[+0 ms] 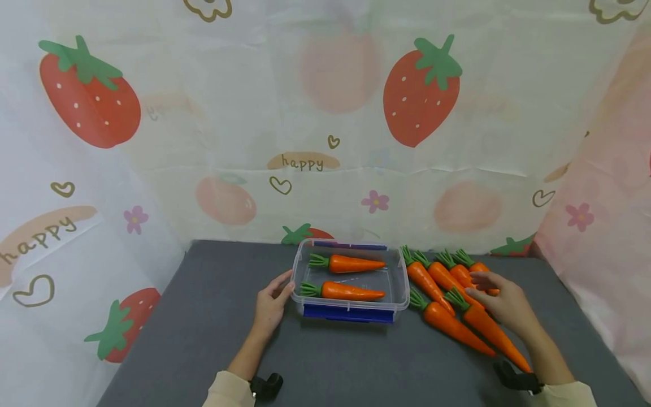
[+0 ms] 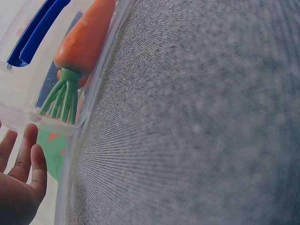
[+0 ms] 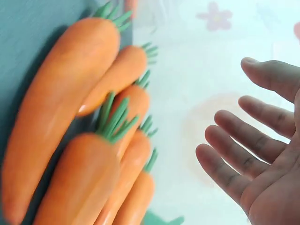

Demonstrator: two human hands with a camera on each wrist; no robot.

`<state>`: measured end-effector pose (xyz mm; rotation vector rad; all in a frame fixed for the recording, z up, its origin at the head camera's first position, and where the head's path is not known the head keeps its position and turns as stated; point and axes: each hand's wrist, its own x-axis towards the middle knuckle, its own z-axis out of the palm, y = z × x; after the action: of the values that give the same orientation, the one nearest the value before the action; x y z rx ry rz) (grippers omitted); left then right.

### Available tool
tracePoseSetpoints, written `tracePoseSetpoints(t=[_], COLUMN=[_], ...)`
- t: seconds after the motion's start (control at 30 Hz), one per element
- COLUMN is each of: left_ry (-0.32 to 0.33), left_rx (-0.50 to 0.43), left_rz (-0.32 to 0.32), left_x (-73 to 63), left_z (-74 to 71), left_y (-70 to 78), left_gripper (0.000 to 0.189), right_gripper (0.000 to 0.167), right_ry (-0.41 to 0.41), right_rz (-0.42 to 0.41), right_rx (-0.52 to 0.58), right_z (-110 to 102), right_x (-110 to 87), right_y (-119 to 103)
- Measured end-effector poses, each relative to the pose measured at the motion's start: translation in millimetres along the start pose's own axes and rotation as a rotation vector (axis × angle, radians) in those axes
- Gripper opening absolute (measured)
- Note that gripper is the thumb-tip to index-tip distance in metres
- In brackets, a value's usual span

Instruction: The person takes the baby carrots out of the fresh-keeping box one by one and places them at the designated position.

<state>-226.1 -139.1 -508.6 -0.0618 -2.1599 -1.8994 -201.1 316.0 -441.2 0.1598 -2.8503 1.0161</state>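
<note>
A clear plastic food container [image 1: 351, 304] with blue clips stands in front of me, two carrots with green tops lying inside, the rear carrot [image 1: 356, 264] and the front carrot [image 1: 353, 291]. My left hand [image 1: 269, 305] is at the container's left side, fingertips right at its rim; in the left wrist view its fingers [image 2: 26, 157] are extended near the box corner. On the right, my right hand [image 1: 503, 299] hovers over the loose carrots, fingers spread and holding nothing. Beneath it lie a front carrot [image 1: 452, 327] and another carrot [image 1: 493, 333], side by side.
Several more carrots [image 3: 133, 154] lie bunched behind those two, right of the container. Everything stands on a dark grey table [image 1: 213, 294]. A printed cloth [image 1: 346, 130] with strawberries hangs along the table's back and sides.
</note>
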Motion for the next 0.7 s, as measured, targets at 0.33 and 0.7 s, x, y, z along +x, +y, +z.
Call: tracePoseSetpoints(t=[0.33,0.7], left_ry=[-0.006,-0.007], left_rx=[-0.005,0.005], left_rz=[-0.026,-0.028], left_x=[1.4,0.1], left_z=[0.3,-0.4], left_y=[-2.0,0.1], left_gripper=[0.036,0.036], right_gripper=[0.048,0.043], right_ry=[-0.038,-0.073], right_rz=[-0.106,-0.182], right_rx=[0.085,0.146], right_z=[14,41], right_x=[25.6,45.9], right_y=[-33,-58])
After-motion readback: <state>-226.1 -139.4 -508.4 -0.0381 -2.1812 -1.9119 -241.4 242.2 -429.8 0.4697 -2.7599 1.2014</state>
